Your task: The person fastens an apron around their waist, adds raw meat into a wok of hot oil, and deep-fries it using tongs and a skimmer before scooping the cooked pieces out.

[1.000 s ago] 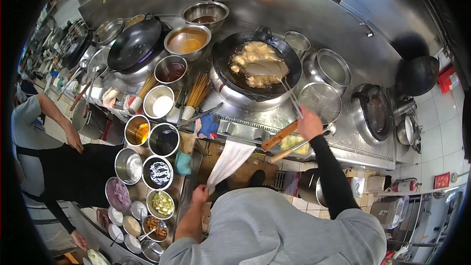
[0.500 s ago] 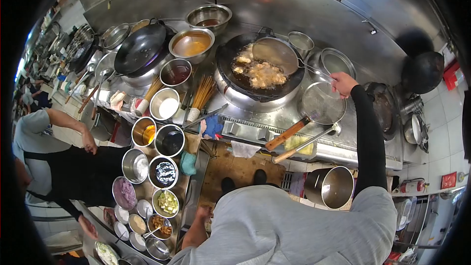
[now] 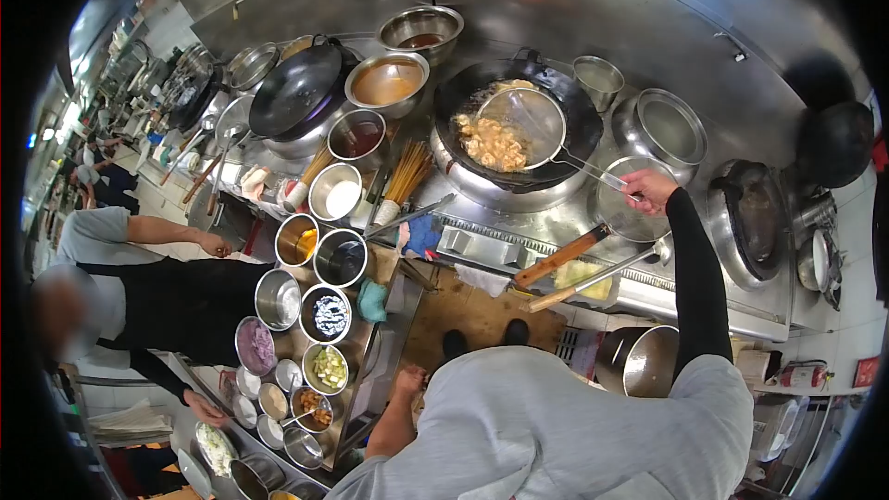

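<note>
My right hand (image 3: 651, 190) grips the end of the handle of a round mesh skimmer (image 3: 530, 120), which lies over a black wok (image 3: 579, 125). Golden fried pieces (image 3: 491, 143) sit in oil at the left side of the wok, and some show through the mesh. Low beside my body, my left hand (image 3: 411, 380) has its fingers curled; whether anything is in it cannot be made out. Below my right hand lie a wooden-handled strainer (image 3: 562, 256) and a ladle (image 3: 602, 276) on the stove front.
A co-worker (image 3: 176, 292) stands at the left beside a counter with several metal bowls, one holding green pieces (image 3: 330, 368). Bowls of liquid (image 3: 386, 83) and a second black wok (image 3: 296, 91) are left of my wok. A large pot (image 3: 639, 361) stands below the stove.
The skimmer first rose to the wok's back right, then came down over its middle. My left hand let go of the white cloth. The co-worker's hands moved, and the view shifted.
</note>
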Demonstrator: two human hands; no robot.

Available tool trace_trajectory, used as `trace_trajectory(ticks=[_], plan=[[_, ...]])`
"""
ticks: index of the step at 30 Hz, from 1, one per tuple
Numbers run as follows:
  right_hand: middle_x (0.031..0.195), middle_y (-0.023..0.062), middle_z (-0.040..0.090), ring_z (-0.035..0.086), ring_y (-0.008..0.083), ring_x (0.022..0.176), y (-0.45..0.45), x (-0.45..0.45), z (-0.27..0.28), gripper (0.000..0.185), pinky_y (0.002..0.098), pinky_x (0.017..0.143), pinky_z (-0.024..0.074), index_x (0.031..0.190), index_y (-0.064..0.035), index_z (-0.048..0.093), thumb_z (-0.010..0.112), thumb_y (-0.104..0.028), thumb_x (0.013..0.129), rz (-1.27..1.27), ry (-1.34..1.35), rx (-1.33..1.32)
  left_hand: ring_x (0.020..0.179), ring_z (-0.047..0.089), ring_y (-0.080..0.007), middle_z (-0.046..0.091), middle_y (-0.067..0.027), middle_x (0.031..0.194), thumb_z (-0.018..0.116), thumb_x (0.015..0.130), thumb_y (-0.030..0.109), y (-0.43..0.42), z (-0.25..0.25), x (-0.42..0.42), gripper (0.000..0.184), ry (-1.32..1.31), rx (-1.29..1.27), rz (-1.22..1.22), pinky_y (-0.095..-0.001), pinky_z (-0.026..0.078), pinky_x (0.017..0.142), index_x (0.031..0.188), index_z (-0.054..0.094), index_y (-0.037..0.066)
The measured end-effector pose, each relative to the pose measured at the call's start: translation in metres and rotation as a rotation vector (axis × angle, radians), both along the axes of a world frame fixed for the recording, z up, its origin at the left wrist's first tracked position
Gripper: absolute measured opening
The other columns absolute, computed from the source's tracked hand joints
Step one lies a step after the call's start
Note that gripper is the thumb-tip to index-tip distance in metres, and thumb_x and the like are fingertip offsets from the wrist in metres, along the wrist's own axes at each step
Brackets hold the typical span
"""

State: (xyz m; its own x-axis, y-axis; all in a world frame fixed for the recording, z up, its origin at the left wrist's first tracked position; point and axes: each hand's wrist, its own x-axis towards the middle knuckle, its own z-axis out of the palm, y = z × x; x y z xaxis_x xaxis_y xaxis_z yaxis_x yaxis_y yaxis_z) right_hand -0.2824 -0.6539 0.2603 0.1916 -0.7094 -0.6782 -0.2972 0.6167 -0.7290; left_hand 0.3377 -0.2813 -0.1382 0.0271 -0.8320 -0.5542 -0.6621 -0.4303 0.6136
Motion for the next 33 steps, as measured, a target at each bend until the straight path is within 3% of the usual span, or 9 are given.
trace_trajectory(ticks=[3,7,10,13,16,22,28,31,33], plan=[[0.065,0.0019,0.054,0.036,0.0043,0.037,-0.003,0.011,-0.020,0.019,0.0225,0.030,0.0246,0.115,-0.0061,0.057,0.056,-0.012,0.097,-0.010,-0.051,-0.026,0.079,0.070,-0.0266,0.072,-0.0109,0.089,0.060,0.093,0.029,0.007,0.014,-0.009,0.025,-0.177,0.319,0.117,-0.0354,0.055,0.070,0.103,0.073,0.010],[0.065,0.0037,0.056,0.038,0.0058,0.038,0.004,0.036,-0.019,0.013,0.0264,0.030,0.0274,0.107,-0.0026,0.057,0.056,-0.009,0.096,-0.089,-0.100,-0.048,0.081,0.071,-0.0241,0.073,-0.0103,0.089,0.060,0.092,0.029,0.017,0.025,-0.008,0.025,0.003,0.333,0.145,-0.0374,0.056,0.072,0.106,0.074,0.013],[0.064,0.0037,0.056,0.038,0.0066,0.037,0.003,0.046,-0.026,0.014,0.0265,0.030,0.0275,0.109,-0.0026,0.057,0.055,-0.009,0.096,-0.097,-0.079,-0.090,0.077,0.070,-0.0235,0.074,-0.0104,0.090,0.059,0.093,0.028,0.016,0.014,-0.007,0.024,-0.206,0.207,-0.188,-0.0379,0.055,0.070,0.105,0.074,0.012],[0.065,0.0014,0.055,0.038,0.0056,0.038,-0.003,0.045,-0.042,0.025,0.0244,0.030,0.0274,0.121,-0.0051,0.055,0.056,-0.011,0.096,-0.072,-0.031,-0.102,0.080,0.071,-0.0231,0.074,-0.0110,0.094,0.057,0.095,0.028,0.010,0.010,-0.008,0.026,-0.093,0.143,0.005,-0.0368,0.056,0.072,0.108,0.073,0.012],[0.065,0.0015,0.054,0.038,0.0059,0.038,-0.005,0.049,-0.052,0.038,0.0250,0.030,0.0279,0.134,-0.0044,0.051,0.056,-0.011,0.096,-0.114,-0.035,-0.107,0.084,0.072,-0.0241,0.074,-0.0130,0.096,0.057,0.094,0.033,0.001,0.010,-0.006,0.030,-0.172,0.066,-0.167,-0.0365,0.056,0.076,0.109,0.073,0.012],[0.065,0.0027,0.052,0.035,0.0079,0.039,0.020,0.071,-0.024,0.058,0.0253,0.032,0.0251,0.152,-0.0090,0.037,0.051,-0.007,0.095,-0.043,-0.063,-0.129,0.090,0.073,-0.0263,0.074,-0.0151,0.100,0.062,0.089,0.038,-0.014,-0.020,-0.007,0.037,0.024,0.233,0.254,-0.0388,0.056,0.082,0.108,0.074,0.008],[0.065,0.0012,0.052,0.035,0.0074,0.039,0.018,0.074,-0.027,0.058,0.0249,0.032,0.0263,0.152,-0.0082,0.035,0.052,-0.007,0.096,-0.094,-0.159,-0.059,0.088,0.071,-0.0296,0.075,-0.0134,0.092,0.060,0.086,0.036,-0.020,0.018,-0.009,0.034,-0.077,0.063,0.075,-0.0389,0.056,0.079,0.100,0.076,0.010],[0.064,0.0009,0.052,0.035,0.0071,0.039,0.020,0.084,-0.037,0.062,0.0245,0.031,0.0251,0.155,-0.0090,0.031,0.053,-0.007,0.097,-0.134,-0.242,-0.032,0.096,0.071,-0.0298,0.075,-0.0132,0.100,0.060,0.087,0.040,-0.029,-0.031,0.008,0.038,-0.152,0.146,-0.261,-0.0381,0.055,0.087,0.105,0.077,0.012],[0.064,0.0006,0.052,0.035,0.0071,0.039,0.018,0.074,-0.031,0.064,0.0250,0.032,0.0258,0.156,-0.0090,0.028,0.053,-0.007,0.097,-0.103,-0.304,0.002,0.105,0.067,-0.0319,0.073,-0.0130,0.109,0.056,0.088,0.038,-0.028,-0.008,0.005,0.036,-0.121,0.074,-0.152,-0.0400,0.053,0.092,0.107,0.076,0.015]])
